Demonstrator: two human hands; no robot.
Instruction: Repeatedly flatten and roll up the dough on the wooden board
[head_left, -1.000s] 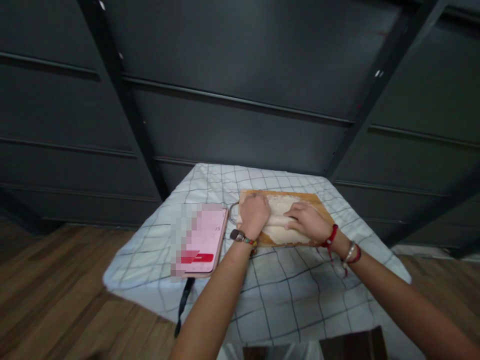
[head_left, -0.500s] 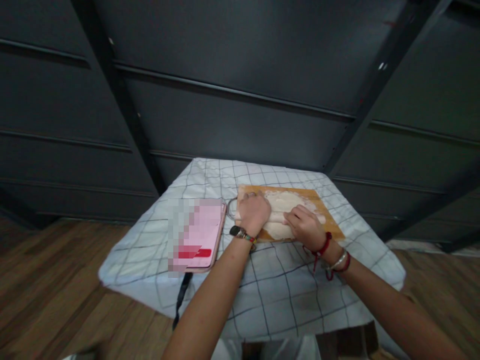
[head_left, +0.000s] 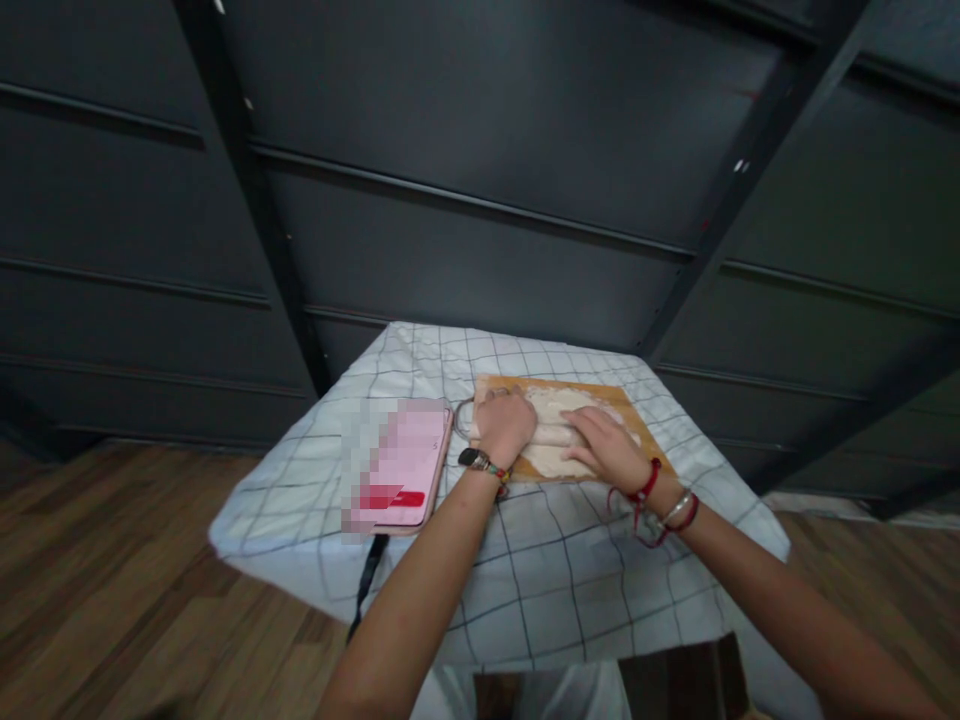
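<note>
A pale rolling pin [head_left: 553,434] lies across a flattened sheet of dough [head_left: 556,462] on a wooden board [head_left: 651,452]. Over the pin's left part, my left hand [head_left: 508,425] is closed with its fingers curled. My right hand [head_left: 611,445] is on the pin's right part, its fingers straighter, on the far side, and the thumb on the near side. Between the two hands a short length of the pin shows; the rest is mostly covered. White flour or dough residue marks the board around the sheet.
Left of the board lies a phone or tablet [head_left: 409,460] with a pink screen, partly blurred out, and a black strap [head_left: 367,575]. A metal ring [head_left: 462,415] shows at the board's left edge. A checked cloth [head_left: 540,570] covers the table; a dark panelled wall [head_left: 480,260] stands behind.
My right hand's fingers have straightened and its thumb has spread away from them. My left hand stays closed on the rolling pin. The camera view has shifted slightly.
</note>
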